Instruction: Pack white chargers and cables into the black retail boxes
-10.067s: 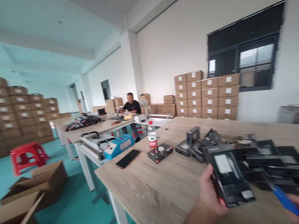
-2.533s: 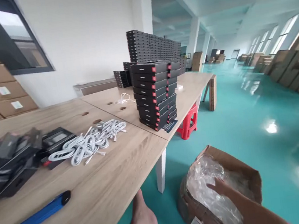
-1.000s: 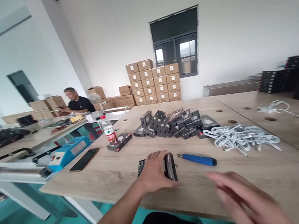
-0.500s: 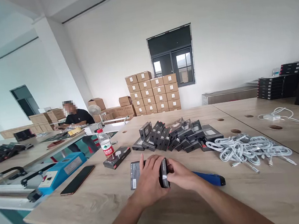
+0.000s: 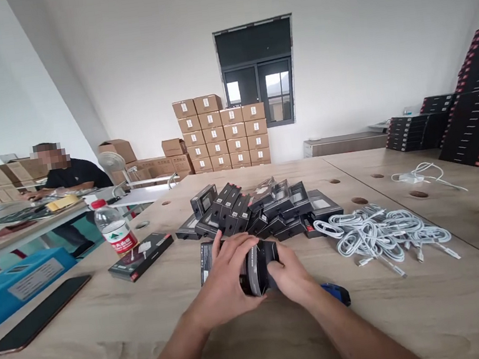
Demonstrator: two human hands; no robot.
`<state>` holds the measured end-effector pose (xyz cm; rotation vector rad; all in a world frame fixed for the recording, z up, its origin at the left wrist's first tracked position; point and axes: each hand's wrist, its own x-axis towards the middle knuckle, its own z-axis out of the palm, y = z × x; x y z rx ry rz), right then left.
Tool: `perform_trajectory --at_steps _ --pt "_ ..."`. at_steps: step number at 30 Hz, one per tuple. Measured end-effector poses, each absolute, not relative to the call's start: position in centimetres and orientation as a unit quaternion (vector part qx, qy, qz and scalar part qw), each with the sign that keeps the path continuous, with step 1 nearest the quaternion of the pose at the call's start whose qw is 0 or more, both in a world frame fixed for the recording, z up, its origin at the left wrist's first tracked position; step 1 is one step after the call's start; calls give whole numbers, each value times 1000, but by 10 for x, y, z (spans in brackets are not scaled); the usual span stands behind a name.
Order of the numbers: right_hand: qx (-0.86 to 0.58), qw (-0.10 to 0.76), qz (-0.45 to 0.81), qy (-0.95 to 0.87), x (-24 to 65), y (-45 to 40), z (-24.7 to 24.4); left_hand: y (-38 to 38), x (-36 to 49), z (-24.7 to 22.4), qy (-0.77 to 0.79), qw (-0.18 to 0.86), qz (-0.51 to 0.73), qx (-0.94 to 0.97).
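Observation:
My left hand point(image 5: 229, 276) is wrapped round a small black retail box point(image 5: 253, 275) above the table. My right hand point(image 5: 292, 273) grips the box's right end, thumb bent against it, where a black piece or flap point(image 5: 268, 255) stands out. Whether that piece is an insert or a flap, I cannot tell. Left of my left hand shows a dark panel with small print point(image 5: 206, 261); my fingers hide where it joins. A blue tool with a black end point(image 5: 336, 293) lies partly hidden beside my right wrist. Beyond my hands is a pile of black boxes with clear windows point(image 5: 235, 213).
White cables point(image 5: 385, 236) lie coiled at right. On the left are a water bottle point(image 5: 115, 229), a flat black box point(image 5: 143, 255), a phone point(image 5: 38, 315) and a blue machine point(image 5: 23, 287). A person point(image 5: 67, 174) sits at another table. Black boxes point(image 5: 477, 128) are stacked far right.
The view has shifted right and closer. At the box's right end, more of a black piece now shows between my hands. My right hand has drawn slightly away from the left.

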<state>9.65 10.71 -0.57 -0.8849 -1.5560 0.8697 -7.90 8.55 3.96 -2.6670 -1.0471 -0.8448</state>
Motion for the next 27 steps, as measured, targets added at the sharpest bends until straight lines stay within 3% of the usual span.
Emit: perform_trajectory --at_steps 4,9,12,17,20,27 --pt "-375 555 326 -667 95 101 -8 84 -88 31 -411 113 -304 -852" --pt "-351 537 39 -766 97 90 -6 83 -86 26 -452 119 -320 -824" --pt "-381 514 1 -768 94 94 -13 82 -81 25 -449 127 -326 -822" --pt "-436 518 200 -708 80 102 -25 79 -76 27 -430 147 -329 -828" --pt "-411 562 291 -657 79 101 -16 82 -82 30 -428 142 -327 -831" --pt "-355 672 546 -353 114 106 4 103 -136 22 -526 75 -252 -809"
